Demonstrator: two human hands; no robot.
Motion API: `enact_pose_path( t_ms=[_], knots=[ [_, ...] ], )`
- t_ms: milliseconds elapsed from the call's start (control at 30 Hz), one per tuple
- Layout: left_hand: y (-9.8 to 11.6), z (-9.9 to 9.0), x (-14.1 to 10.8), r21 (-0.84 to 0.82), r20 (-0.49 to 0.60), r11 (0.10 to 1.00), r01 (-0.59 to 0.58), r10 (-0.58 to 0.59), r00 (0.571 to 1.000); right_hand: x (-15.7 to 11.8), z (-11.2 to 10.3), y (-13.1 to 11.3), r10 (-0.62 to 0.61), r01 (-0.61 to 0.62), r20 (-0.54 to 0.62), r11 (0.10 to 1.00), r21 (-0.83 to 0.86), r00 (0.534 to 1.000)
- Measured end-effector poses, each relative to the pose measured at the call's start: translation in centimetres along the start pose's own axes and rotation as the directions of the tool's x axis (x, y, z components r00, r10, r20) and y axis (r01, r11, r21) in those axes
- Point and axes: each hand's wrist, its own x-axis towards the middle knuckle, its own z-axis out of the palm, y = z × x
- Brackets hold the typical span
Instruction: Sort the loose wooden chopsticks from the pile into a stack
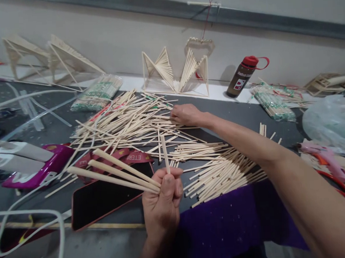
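My left hand (164, 200) is closed round several thin wooden sticks (121, 171). Three of them fan out to the left, and a shorter-looking one points up between thumb and fingers. My right hand (186, 115) reaches across to the right edge of a loose, crisscrossed pile of wooden sticks (122, 122). Its fingers are curled down at the pile, and what they pinch is hidden. Under my right forearm lies a second, more aligned heap of sticks (221, 172). A dark-screened phone (109, 197) lies just left of my left hand.
Stick-built frames (160, 70) stand along the wall, near a dark bottle (242, 77) with a red cap. Packaged sticks (97, 92) lie behind the pile. At left are a purple-and-white device (35, 163) and white cables (60, 227); at right, a pink glue gun (326, 159) and plastic bag (331, 122).
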Motion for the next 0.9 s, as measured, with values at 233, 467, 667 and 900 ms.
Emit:
enact_pose_path(
  t_ms=[233, 467, 667, 900],
  knots=[
    [0.0, 0.2, 0.2, 0.008, 0.002, 1.000, -0.010, 0.010, 1.000, -4.1, -0.5, 0.4, -0.010, -0.004, 0.087, 0.986, 0.166, 0.996],
    [0.1, 0.5, 0.3, 0.007, 0.010, 1.000, -0.022, 0.022, 1.000, -7.7, -0.7, 4.2, 0.166, -0.186, 0.107, 0.591, 0.785, 0.980],
    [0.0, 0.5, 0.4, 0.005, 0.030, 0.999, -0.048, 0.048, 0.998, -10.6, -1.3, 5.0, 0.304, -0.286, 0.178, 0.360, 0.888, 0.936],
    [0.2, 0.5, 0.3, 0.022, 0.036, 0.998, -0.058, 0.058, 0.998, -11.1, -0.5, 5.3, 0.396, -0.300, 0.156, 0.334, 0.893, 0.905]
  ],
)
